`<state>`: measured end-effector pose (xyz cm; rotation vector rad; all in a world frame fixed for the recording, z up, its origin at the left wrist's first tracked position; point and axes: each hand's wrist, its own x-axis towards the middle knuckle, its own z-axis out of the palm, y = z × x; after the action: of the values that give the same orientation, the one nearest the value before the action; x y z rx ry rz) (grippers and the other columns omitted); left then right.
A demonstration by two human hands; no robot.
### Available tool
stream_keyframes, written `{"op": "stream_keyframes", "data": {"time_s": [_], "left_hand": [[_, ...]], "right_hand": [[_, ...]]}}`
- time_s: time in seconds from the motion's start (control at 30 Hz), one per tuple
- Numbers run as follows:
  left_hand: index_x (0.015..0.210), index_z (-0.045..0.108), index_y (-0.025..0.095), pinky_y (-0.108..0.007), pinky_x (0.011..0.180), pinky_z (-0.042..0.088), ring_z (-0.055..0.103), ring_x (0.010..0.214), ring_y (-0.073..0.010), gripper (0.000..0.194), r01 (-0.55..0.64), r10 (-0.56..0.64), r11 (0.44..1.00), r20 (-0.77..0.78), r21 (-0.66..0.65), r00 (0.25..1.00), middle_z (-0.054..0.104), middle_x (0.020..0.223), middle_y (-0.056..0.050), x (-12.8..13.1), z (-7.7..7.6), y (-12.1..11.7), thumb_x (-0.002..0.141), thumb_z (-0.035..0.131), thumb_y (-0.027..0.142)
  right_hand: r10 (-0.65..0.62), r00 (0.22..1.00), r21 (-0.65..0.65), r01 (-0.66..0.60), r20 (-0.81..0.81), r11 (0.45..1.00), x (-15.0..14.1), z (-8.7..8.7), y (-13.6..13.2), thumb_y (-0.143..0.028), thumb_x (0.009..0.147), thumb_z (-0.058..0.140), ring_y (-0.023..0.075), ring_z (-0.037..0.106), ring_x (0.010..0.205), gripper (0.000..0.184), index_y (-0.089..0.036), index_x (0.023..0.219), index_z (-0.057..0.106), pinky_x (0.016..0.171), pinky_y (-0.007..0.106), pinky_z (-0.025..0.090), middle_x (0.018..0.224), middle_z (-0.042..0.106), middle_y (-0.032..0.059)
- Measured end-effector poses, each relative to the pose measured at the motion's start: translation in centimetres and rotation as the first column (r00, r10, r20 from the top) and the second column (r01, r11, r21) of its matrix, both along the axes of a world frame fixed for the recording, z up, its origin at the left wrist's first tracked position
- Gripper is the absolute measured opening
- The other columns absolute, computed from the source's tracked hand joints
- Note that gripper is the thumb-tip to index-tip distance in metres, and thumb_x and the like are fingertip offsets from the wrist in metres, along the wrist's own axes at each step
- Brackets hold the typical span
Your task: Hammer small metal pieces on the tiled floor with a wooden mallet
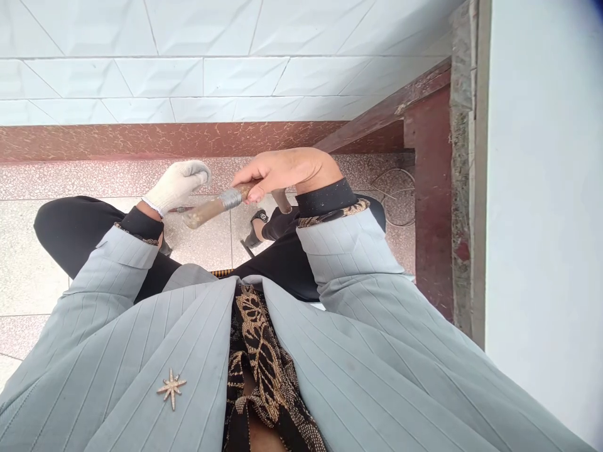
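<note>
My left hand (176,185), in a white knit glove with greyish fingertips, is closed with thumb and fingers together. What it holds, if anything, is hidden. A thin reddish rod (183,209) shows just below it; whether the hand touches it I cannot tell. My bare right hand (282,169) grips a worn brown tool handle (207,212) with silvery wrapping (230,198) around its middle. The rounded handle end points down-left, towards the gloved hand. Below my right palm a curved brown piece (281,201) sticks out; its link to the handle is hidden.
My knees in black trousers (85,238) spread to both sides over the speckled tile floor (207,242). A white tiled wall (164,78) with a red-brown base stands in front. At right are a dark red wooden frame (431,201), a pale panel (541,157) and a loose cable (393,194).
</note>
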<state>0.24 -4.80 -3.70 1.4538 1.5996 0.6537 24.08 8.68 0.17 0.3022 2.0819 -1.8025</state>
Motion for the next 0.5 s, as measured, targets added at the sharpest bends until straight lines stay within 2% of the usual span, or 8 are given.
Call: {"op": "stream_keyframes", "data": {"time_s": [0.07,0.1,0.2,0.27,0.33,0.4,0.43,0.5], "left_hand": [[0.085,0.07,0.019,-0.03,0.069,0.047,0.055,0.068,-0.0153,0.015,0.013,-0.013,0.999,0.025,-0.031,1.0,0.059,0.072,-0.001,0.6,-0.5,-0.2,0.089,0.056,0.016],[0.084,0.07,0.02,-0.029,0.066,0.045,0.053,0.065,-0.0145,0.014,0.043,-0.041,0.998,0.043,-0.051,0.998,0.057,0.069,0.0,0.9,-0.7,-0.3,0.089,0.057,0.017],[0.084,0.069,0.018,-0.027,0.062,0.041,0.046,0.06,-0.0126,0.013,0.179,-0.168,0.981,0.133,-0.073,0.977,0.053,0.065,0.002,1.4,-0.8,-0.6,0.09,0.058,0.023],[0.083,0.068,0.018,-0.026,0.063,0.041,0.046,0.061,-0.0122,0.015,0.241,-0.229,0.969,0.173,-0.048,0.958,0.055,0.066,0.002,1.5,-0.6,-0.7,0.09,0.058,0.026],[0.083,0.068,0.018,-0.026,0.062,0.04,0.046,0.061,-0.0118,0.015,0.271,-0.258,0.961,0.178,-0.05,0.95,0.058,0.069,0.001,1.3,-0.3,-0.8,0.089,0.059,0.027],[0.083,0.069,0.018,-0.026,0.059,0.039,0.047,0.059,-0.0117,0.015,0.268,-0.252,0.96,0.168,-0.08,0.953,0.059,0.07,0.0,0.9,0.0,-0.8,0.089,0.06,0.028],[0.084,0.071,0.018,-0.027,0.059,0.039,0.048,0.058,-0.012,0.015,0.251,-0.236,0.964,0.154,-0.092,0.96,0.06,0.071,0.0,0.7,0.2,-0.8,0.089,0.06,0.028],[0.086,0.072,0.018,-0.026,0.059,0.04,0.05,0.06,-0.0127,0.014,0.189,-0.179,0.978,0.109,-0.091,0.978,0.061,0.071,0.0,0.3,0.3,-0.7,0.088,0.061,0.026]], "right_hand": [[-0.228,0.958,-0.067,0.22,-0.175,0.973,0.4,-0.1,0.1,-0.044,0.095,0.083,0.008,0.057,0.074,0.034,-0.013,0.098,0.068,0.073,0.019,0.046,0.085,0.066,0.0007],[-0.364,0.901,-0.098,0.351,-0.235,0.931,0.5,-0.3,0.2,-0.044,0.097,0.081,0.0081,0.055,0.072,0.034,-0.014,0.095,0.065,0.071,0.02,0.047,0.086,0.066,0.0018],[-0.689,0.687,-0.019,0.705,-0.229,0.709,0.1,-1.2,0.4,-0.038,0.101,0.074,0.0106,0.052,0.069,0.028,-0.016,0.09,0.06,0.065,0.022,0.047,0.088,0.067,0.0055],[-0.77,0.615,0.165,0.788,-0.169,0.593,-0.5,-1.9,0.6,-0.031,0.1,0.073,0.0129,0.054,0.072,0.02,-0.017,0.09,0.062,0.066,0.024,0.047,0.086,0.066,0.0057],[-0.733,0.669,0.398,0.711,-0.125,0.58,-0.9,-2.3,0.7,-0.025,0.096,0.076,0.0154,0.058,0.078,0.014,-0.016,0.092,0.067,0.072,0.026,0.046,0.082,0.064,0.0047],[-0.591,0.807,0.609,0.47,-0.003,0.639,-1.1,-2.3,0.8,-0.021,0.093,0.078,0.0174,0.061,0.084,0.009,-0.015,0.092,0.072,0.077,0.028,0.045,0.078,0.062,0.0038],[-0.482,0.871,0.653,0.307,0.101,0.692,-1.1,-2.2,0.8,-0.019,0.092,0.078,0.0174,0.061,0.084,0.007,-0.014,0.09,0.074,0.079,0.028,0.044,0.077,0.062,0.003],[-0.228,0.93,0.551,0.035,0.287,0.834,-0.8,-1.6,0.7,-0.018,0.091,0.079,0.0154,0.061,0.081,0.006,-0.013,0.09,0.076,0.079,0.027,0.043,0.074,0.062,0.001]]}}
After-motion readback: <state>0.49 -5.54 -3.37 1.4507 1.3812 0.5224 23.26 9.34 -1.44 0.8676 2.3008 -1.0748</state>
